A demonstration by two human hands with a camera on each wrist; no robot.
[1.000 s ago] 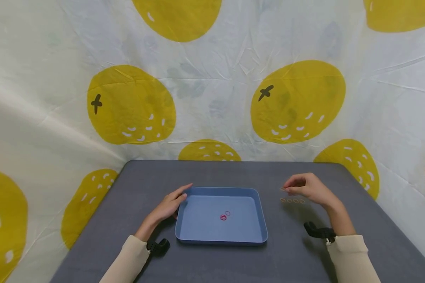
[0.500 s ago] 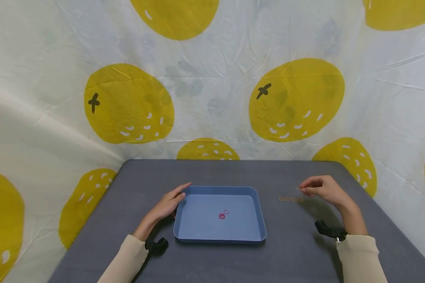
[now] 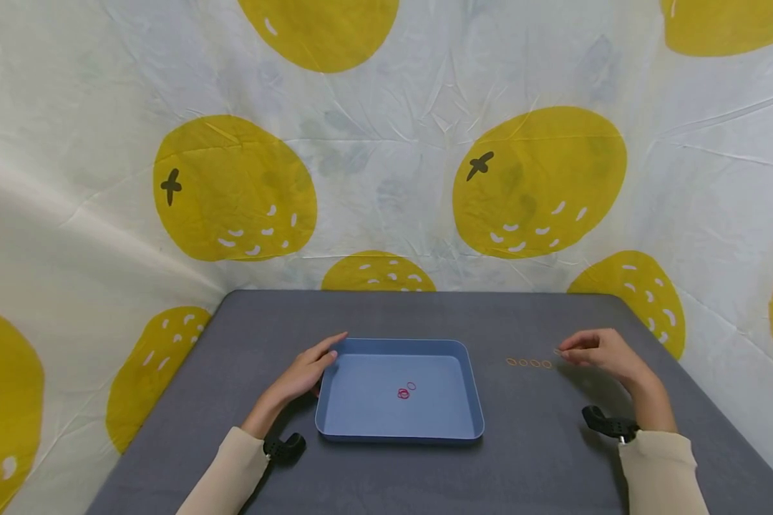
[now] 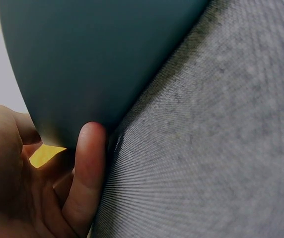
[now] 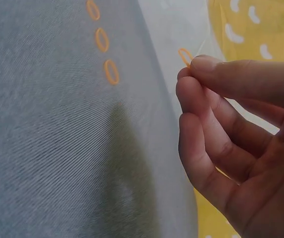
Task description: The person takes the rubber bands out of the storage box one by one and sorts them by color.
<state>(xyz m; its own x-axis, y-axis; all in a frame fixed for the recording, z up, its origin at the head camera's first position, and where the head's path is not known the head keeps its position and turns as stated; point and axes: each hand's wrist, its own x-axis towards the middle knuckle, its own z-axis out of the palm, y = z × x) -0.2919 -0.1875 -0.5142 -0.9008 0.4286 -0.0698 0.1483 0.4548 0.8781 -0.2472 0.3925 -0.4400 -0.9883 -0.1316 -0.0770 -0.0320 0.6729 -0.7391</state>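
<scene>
Right hand (image 3: 599,352) shifted rightward, pinching orange rubber band (image 5: 185,57) beside four-band row (image 3: 535,363); left hand (image 3: 305,372) grips blue tray (image 3: 373,418). Placing step, seemingly; next calls for lowering, releasing band.

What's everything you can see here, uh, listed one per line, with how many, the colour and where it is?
Backdrop: 1, white with yellow fruit print, behind and beside the table
Table: 1, dark grey, below the backdrop
Tray: 1, blue, on the table, between the hands
Red rings: a small cluster plus one beside it, exact count unclear, red, inside the tray
Orange rings: 4, orange, in a row on the table, right of the tray
Held ring: 1, orange, pinched in the right hand
Wrist devices: 2, black, one at each wrist
Sleeves: 2, cream, on the forearms
Hands: 2, bare; left hand at the tray's left side, right hand beyond the row's right end
</scene>
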